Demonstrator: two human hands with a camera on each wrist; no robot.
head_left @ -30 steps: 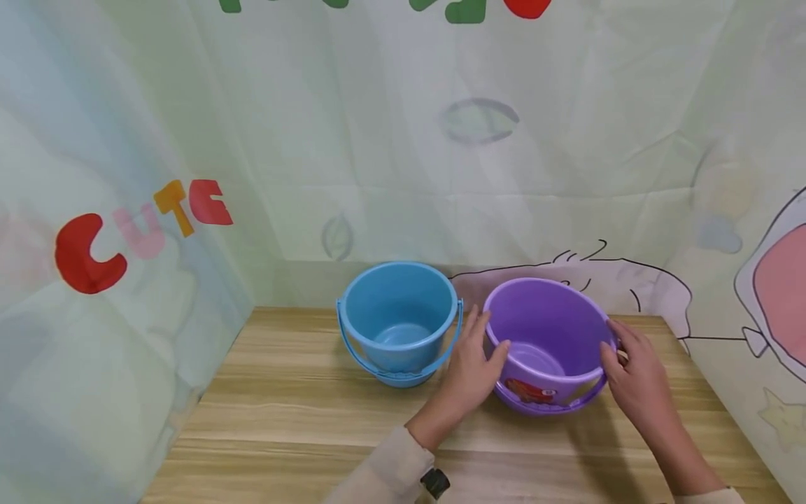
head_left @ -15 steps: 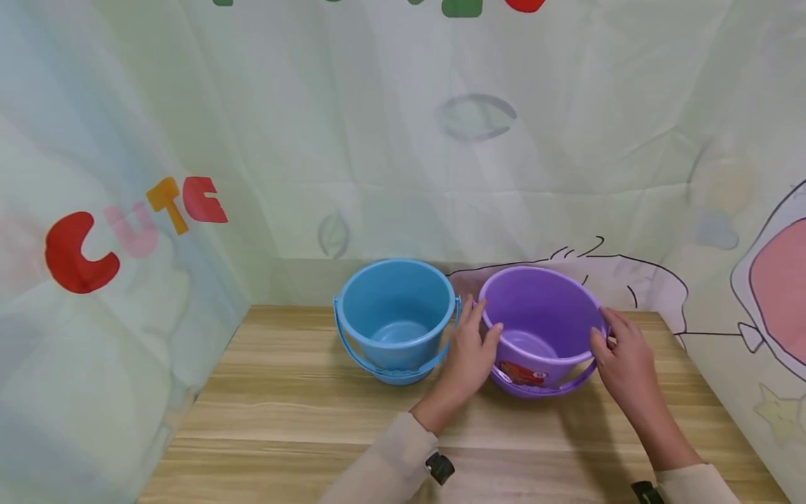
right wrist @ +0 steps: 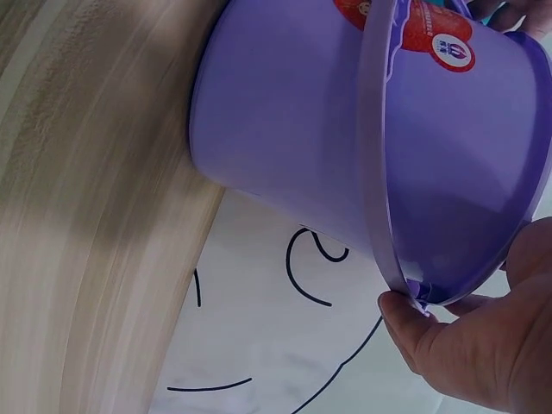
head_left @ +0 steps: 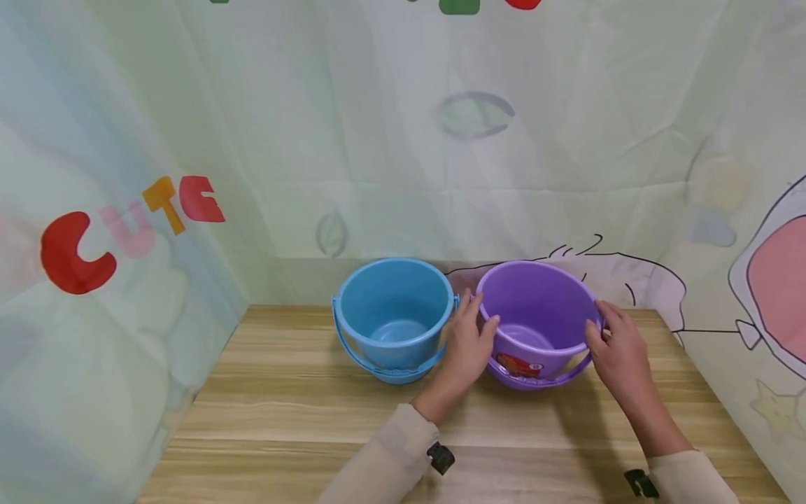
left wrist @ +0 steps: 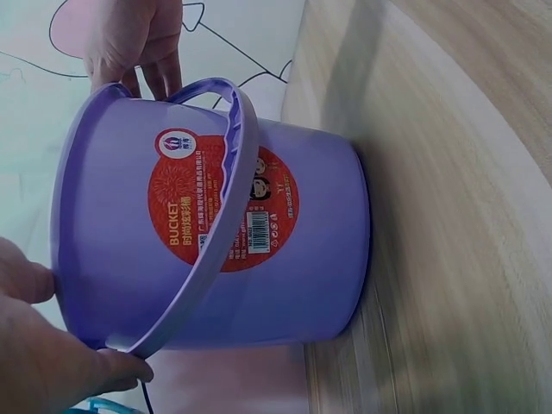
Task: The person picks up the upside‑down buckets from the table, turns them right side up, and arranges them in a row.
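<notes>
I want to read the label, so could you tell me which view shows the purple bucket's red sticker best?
The left wrist view: the red sticker faces it, behind the handle. The right wrist view shows only an edge-on sliver; the head view shows it small and partly hidden.

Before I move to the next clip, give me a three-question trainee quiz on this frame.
1. True or false: both hands grip the purple bucket.
2. Which bucket stands to the left in the head view? A) the blue bucket B) the purple one C) neither
3. Fill in: the purple bucket's handle hangs down its ____ side, across the red label.

Key
1. True: the left hand holds the rim on one side and the right hand holds it on the opposite side.
2. A
3. Near (the side facing the person).
</notes>
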